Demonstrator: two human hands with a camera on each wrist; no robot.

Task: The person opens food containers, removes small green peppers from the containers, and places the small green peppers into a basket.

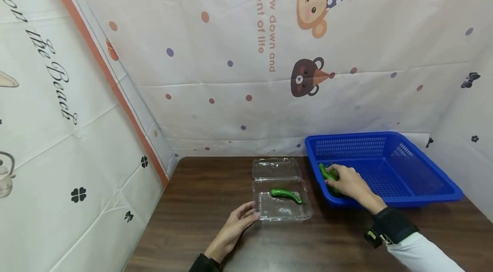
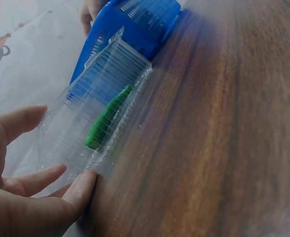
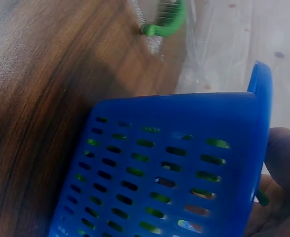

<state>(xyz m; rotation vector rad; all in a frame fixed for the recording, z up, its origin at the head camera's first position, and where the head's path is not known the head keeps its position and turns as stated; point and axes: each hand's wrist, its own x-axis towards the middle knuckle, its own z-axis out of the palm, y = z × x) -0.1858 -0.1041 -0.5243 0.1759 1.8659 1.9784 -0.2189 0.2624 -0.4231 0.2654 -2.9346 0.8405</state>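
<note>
A clear plastic clamshell box lies with its lid folded back toward the wall. Inside its base sits one curved green chili pepper. My left hand touches the box's left edge, thumb and fingers extended and spread apart, as the left wrist view also shows. Over the left side of a blue basket, my right hand reaches inside and grips a green chili pepper. In the right wrist view the basket wall hides most of that hand's fingers; green shows through its slots.
The basket stands right of the box on a brown wooden table, its rim higher than the box. A printed white cloth hangs behind the table, with similar cloth at both sides. A black band wraps my right wrist.
</note>
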